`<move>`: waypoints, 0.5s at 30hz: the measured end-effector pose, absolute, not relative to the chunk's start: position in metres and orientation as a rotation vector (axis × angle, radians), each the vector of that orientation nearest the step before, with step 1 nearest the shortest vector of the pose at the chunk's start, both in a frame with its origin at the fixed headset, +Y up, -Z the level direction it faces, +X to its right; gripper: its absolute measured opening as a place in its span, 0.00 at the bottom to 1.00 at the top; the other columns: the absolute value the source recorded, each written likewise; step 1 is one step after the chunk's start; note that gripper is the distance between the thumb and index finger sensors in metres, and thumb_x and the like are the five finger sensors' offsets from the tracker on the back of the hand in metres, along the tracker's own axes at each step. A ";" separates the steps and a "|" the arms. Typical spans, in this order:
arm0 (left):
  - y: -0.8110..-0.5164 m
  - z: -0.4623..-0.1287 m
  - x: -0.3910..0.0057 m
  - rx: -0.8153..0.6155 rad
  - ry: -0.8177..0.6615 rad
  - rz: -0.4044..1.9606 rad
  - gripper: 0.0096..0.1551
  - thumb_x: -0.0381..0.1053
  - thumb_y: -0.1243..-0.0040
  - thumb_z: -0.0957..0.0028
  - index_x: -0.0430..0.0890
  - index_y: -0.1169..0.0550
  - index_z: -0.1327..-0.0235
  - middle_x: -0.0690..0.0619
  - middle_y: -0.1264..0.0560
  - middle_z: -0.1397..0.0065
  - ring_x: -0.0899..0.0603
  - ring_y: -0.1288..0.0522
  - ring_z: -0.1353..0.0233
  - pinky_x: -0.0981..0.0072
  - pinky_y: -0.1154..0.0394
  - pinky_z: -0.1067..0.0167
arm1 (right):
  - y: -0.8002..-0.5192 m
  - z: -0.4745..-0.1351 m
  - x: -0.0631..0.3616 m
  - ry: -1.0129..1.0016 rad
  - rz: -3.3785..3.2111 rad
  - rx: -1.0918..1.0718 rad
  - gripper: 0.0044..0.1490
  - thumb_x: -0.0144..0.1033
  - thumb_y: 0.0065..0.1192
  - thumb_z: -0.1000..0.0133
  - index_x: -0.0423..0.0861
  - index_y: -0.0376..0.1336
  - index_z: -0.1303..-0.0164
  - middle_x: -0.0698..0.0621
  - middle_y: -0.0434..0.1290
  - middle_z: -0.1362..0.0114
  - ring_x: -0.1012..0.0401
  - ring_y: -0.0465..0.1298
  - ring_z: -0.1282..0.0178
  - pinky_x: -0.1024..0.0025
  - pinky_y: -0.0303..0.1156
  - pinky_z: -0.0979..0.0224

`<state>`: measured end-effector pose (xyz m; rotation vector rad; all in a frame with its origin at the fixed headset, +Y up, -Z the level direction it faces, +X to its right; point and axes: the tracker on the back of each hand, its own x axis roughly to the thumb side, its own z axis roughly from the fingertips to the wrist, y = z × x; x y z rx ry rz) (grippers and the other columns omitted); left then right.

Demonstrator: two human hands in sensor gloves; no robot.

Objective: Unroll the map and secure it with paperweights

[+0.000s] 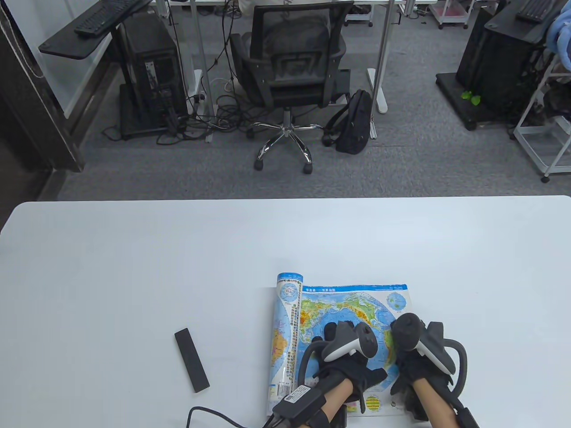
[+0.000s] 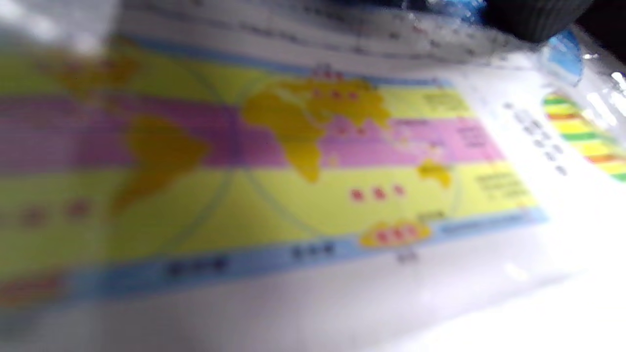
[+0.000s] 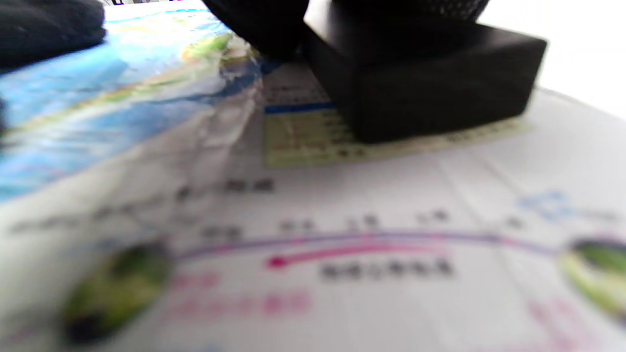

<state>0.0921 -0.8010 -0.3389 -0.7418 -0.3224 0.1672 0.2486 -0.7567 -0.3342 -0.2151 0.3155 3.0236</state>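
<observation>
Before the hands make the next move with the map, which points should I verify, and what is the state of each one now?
1. Map fully unrolled: not ok; its left part is still a roll.
2. First paperweight on the map: ok; the right wrist view shows a black block resting on the paper, with dark fingers over it.
3. Second paperweight ready: ok; it lies on the table, left of the map and apart from it.
4. Left hand free to reach it: cannot tell; it is over the map, contact hidden.
5. Right hand grip on the block: cannot tell.
</observation>
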 end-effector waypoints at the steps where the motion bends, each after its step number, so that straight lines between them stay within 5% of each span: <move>1: -0.800 -0.339 0.091 -0.738 -0.329 0.171 0.51 0.78 0.62 0.46 0.63 0.74 0.32 0.49 0.82 0.26 0.32 0.81 0.29 0.31 0.72 0.39 | -0.758 -0.335 0.249 0.319 3.034 -0.222 0.32 0.22 0.59 0.42 0.50 0.54 0.28 0.31 0.51 0.20 0.38 0.61 0.28 0.44 0.66 0.32; 10: -0.793 -0.341 0.066 -0.693 -0.396 0.223 0.48 0.70 0.55 0.44 0.58 0.65 0.26 0.48 0.75 0.22 0.36 0.75 0.25 0.40 0.68 0.32 | -0.760 -0.336 0.254 0.432 3.054 -0.266 0.32 0.27 0.53 0.39 0.52 0.48 0.26 0.33 0.46 0.18 0.36 0.54 0.24 0.37 0.56 0.29; 15: -0.797 -0.340 0.031 -0.662 -0.349 0.175 0.50 0.73 0.57 0.45 0.58 0.68 0.27 0.48 0.77 0.23 0.34 0.75 0.25 0.37 0.69 0.33 | -0.760 -0.335 0.253 0.435 3.066 -0.264 0.32 0.27 0.52 0.39 0.52 0.48 0.26 0.32 0.46 0.18 0.36 0.54 0.24 0.38 0.56 0.29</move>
